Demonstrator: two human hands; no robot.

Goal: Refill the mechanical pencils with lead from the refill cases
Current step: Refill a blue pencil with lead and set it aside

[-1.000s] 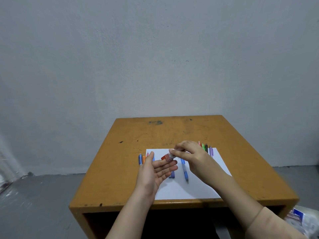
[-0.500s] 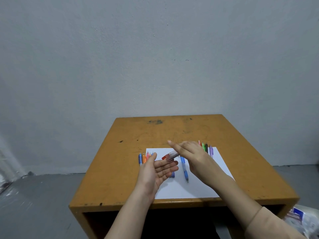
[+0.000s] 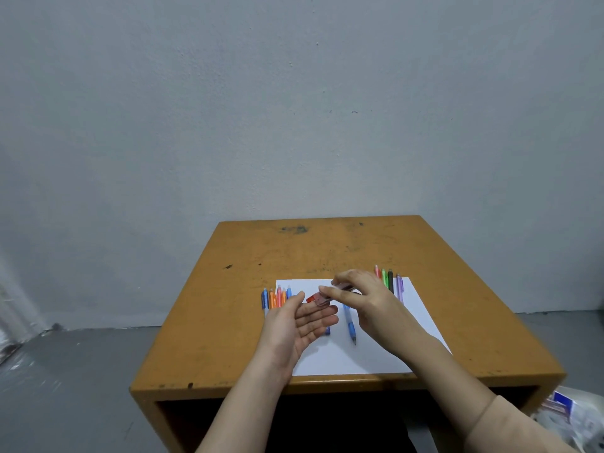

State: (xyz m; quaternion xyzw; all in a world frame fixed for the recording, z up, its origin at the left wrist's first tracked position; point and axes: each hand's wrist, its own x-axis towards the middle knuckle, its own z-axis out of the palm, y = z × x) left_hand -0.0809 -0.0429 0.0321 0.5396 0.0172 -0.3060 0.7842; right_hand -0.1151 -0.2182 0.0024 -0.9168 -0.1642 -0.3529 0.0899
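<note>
The right hand pinches a small clear refill case with a red cap between thumb and curled fingers. It holds the case slanted, red end lowest, just above the left hand. The left hand is spread open, palm up, fingers relaxed and close together. Nothing can be made out in it, and a lead would be too fine to see here.

0.5 s ago the right index finger stuck out straight, off the case. Now it is back down on the case, which has dipped slightly closer to the palm. That looks like a tap or shake to coax lead out of the red end into the waiting palm. So the step in hand is probably dispensing lead, with loading not yet begun.

A blue mechanical pencil lies untouched on the white sheet of paper, just right of the left fingertips, and is probably the next to be filled. 1 row of coloured mechanical pencils lies at the sheet's left edge. A second row of coloured pencils lies behind the right hand. All of it rests on the orange-brown wooden surface.
</note>
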